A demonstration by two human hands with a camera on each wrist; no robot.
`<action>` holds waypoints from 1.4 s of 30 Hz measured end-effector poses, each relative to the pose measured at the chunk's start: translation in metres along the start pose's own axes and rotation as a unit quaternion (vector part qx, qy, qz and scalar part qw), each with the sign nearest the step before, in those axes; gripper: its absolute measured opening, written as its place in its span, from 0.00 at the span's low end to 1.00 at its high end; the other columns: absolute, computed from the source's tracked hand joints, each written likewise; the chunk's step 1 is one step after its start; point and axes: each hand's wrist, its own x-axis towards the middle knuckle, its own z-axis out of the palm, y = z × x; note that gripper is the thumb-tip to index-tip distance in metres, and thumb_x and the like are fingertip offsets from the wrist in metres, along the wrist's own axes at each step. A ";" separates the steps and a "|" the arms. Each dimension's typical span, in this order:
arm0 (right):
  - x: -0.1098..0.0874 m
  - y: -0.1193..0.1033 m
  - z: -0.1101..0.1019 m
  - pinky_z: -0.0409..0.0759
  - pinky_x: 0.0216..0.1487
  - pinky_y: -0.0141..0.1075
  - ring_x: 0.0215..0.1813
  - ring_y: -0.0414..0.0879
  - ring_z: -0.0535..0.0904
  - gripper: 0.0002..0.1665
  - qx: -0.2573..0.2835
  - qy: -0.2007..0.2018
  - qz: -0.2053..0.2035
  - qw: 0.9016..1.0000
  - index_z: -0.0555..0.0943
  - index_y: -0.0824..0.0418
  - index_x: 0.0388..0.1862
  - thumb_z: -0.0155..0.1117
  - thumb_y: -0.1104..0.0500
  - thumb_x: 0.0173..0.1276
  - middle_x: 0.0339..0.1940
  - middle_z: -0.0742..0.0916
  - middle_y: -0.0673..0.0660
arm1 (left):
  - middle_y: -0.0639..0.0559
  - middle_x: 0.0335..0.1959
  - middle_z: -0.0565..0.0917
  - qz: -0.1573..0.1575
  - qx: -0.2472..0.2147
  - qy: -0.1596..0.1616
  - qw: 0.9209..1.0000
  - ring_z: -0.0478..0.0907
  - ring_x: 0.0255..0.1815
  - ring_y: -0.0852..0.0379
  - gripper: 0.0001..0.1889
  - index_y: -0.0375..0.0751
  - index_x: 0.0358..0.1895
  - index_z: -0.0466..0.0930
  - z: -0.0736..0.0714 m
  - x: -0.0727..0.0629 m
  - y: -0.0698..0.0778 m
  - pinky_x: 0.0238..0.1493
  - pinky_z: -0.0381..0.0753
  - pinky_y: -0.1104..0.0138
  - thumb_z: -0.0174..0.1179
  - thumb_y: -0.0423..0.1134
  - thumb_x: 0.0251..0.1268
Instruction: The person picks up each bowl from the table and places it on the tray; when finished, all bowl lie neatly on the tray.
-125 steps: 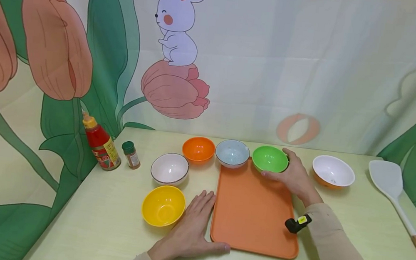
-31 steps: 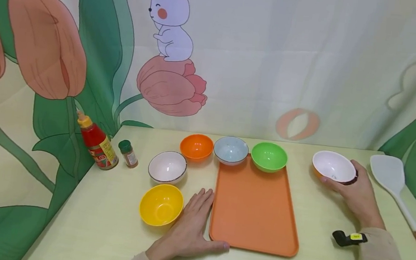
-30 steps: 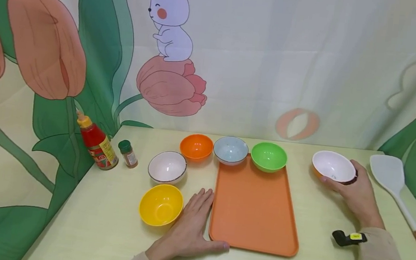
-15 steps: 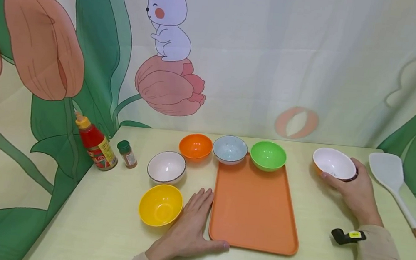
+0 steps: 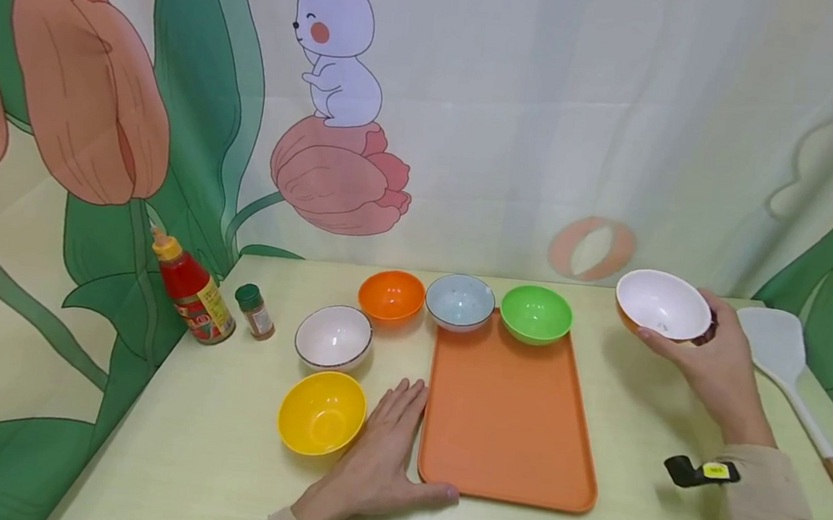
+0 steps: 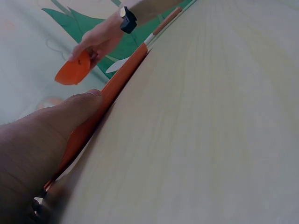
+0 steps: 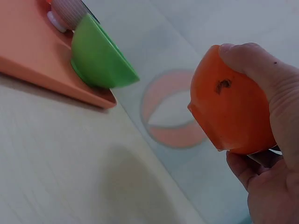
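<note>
My right hand (image 5: 725, 373) grips a bowl (image 5: 661, 304), white inside and orange outside, between thumb and fingers. It hangs tilted above the table at the right; its orange underside with a dark mark faces the right wrist view, where the hand (image 7: 275, 93) clasps its side. Fingers outstretched, my left hand (image 5: 382, 458) lies between the yellow bowl (image 5: 322, 414) and an orange tray (image 5: 510, 420), its thumb at the tray's near left corner. A green bowl (image 5: 536, 315) sits on the tray's far right corner. Beside it, a pale blue bowl (image 5: 460, 303) stands at the far left corner.
Left of the tray are an orange bowl (image 5: 391, 297) and a white dark-rimmed bowl (image 5: 334, 337). A red sauce bottle (image 5: 195, 293) and a green-capped spice jar (image 5: 256, 311) stand farther left. A white spatula (image 5: 777, 345) with a wooden handle lies at the right edge.
My right hand has left the green bowl, gripped the white-and-orange bowl and raised it off the table, a little leftward. My left hand stays by the tray.
</note>
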 end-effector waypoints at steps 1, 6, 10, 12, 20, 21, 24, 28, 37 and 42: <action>-0.001 -0.005 0.000 0.72 0.53 0.11 0.69 0.56 0.72 0.63 -0.001 -0.004 -0.004 1.000 0.56 0.64 0.91 0.85 0.50 0.70 0.81 0.71 0.68 | 0.47 0.95 0.48 0.001 -0.001 0.000 1.000 0.40 0.95 0.47 0.74 0.42 0.93 0.48 0.000 0.000 0.000 0.94 0.42 0.48 0.68 0.86 0.54; -0.011 -0.029 0.003 0.73 0.54 0.10 0.68 0.52 0.74 0.65 0.001 -0.019 -0.026 0.999 0.56 0.65 0.91 0.87 0.54 0.68 0.81 0.71 0.69 | 0.46 0.95 0.49 0.005 -0.001 0.003 1.000 0.42 0.95 0.45 0.73 0.41 0.93 0.48 0.001 -0.001 0.000 0.94 0.43 0.46 0.68 0.85 0.55; -0.019 -0.044 0.008 0.73 0.54 0.09 0.68 0.56 0.75 0.65 -0.009 -0.033 -0.043 0.998 0.57 0.65 0.90 0.88 0.54 0.66 0.80 0.72 0.69 | 0.47 0.95 0.49 0.001 0.001 0.001 1.000 0.41 0.95 0.47 0.74 0.42 0.93 0.48 0.001 0.000 0.000 0.94 0.42 0.47 0.67 0.86 0.55; -0.024 -0.049 0.012 0.73 0.55 0.09 0.68 0.58 0.75 0.66 -0.010 -0.048 -0.051 0.997 0.57 0.65 0.90 0.89 0.54 0.65 0.80 0.72 0.69 | 0.47 0.95 0.48 0.000 0.002 0.000 1.000 0.40 0.95 0.48 0.74 0.42 0.93 0.48 0.000 0.000 0.001 0.94 0.41 0.48 0.67 0.87 0.54; -0.047 -0.055 0.036 0.74 0.63 0.12 0.69 0.51 0.74 0.64 0.039 -0.104 -0.078 0.991 0.58 0.66 0.88 0.89 0.61 0.63 0.77 0.74 0.66 | 0.47 0.95 0.48 -0.005 0.003 -0.003 1.000 0.40 0.95 0.48 0.74 0.42 0.93 0.48 -0.002 -0.001 0.000 0.94 0.41 0.48 0.66 0.87 0.54; -0.050 -0.054 0.039 0.73 0.63 0.12 0.69 0.53 0.75 0.65 0.040 -0.109 -0.078 0.990 0.58 0.66 0.88 0.90 0.60 0.62 0.77 0.74 0.66 | 0.47 0.95 0.48 -0.005 0.003 -0.003 1.000 0.40 0.95 0.48 0.74 0.42 0.93 0.48 -0.002 -0.001 0.000 0.94 0.41 0.48 0.66 0.87 0.54; -0.058 -0.050 0.049 0.70 0.65 0.10 0.72 0.58 0.74 0.67 0.038 -0.122 -0.073 0.989 0.57 0.65 0.88 0.91 0.58 0.61 0.77 0.75 0.67 | 0.47 0.95 0.48 -0.003 0.004 -0.003 1.000 0.40 0.95 0.48 0.74 0.42 0.93 0.48 -0.002 0.000 0.000 0.94 0.41 0.48 0.67 0.87 0.54; -0.067 -0.043 0.060 0.69 0.65 0.09 0.74 0.62 0.76 0.68 0.028 -0.139 -0.068 0.988 0.58 0.65 0.88 0.93 0.54 0.59 0.76 0.77 0.67 | 0.48 0.95 0.48 -0.005 0.000 -0.002 1.000 0.40 0.95 0.48 0.74 0.43 0.93 0.48 -0.001 0.000 0.001 0.94 0.41 0.48 0.68 0.86 0.54; -0.079 -0.033 0.082 0.75 0.64 0.15 0.72 0.62 0.82 0.67 0.018 -0.170 -0.061 0.983 0.63 0.60 0.86 0.95 0.48 0.55 0.78 0.77 0.61 | 0.47 0.95 0.49 0.001 0.002 0.001 1.000 0.41 0.95 0.47 0.73 0.42 0.93 0.48 0.000 -0.001 0.001 0.94 0.42 0.48 0.69 0.85 0.54; -0.081 -0.030 0.087 0.73 0.64 0.21 0.70 0.58 0.83 0.66 0.003 -0.179 -0.057 0.982 0.65 0.57 0.86 0.95 0.45 0.55 0.76 0.80 0.58 | 0.45 0.94 0.50 0.011 0.007 0.010 1.000 0.42 0.95 0.46 0.73 0.40 0.93 0.49 0.000 -0.001 -0.001 0.94 0.43 0.47 0.69 0.84 0.55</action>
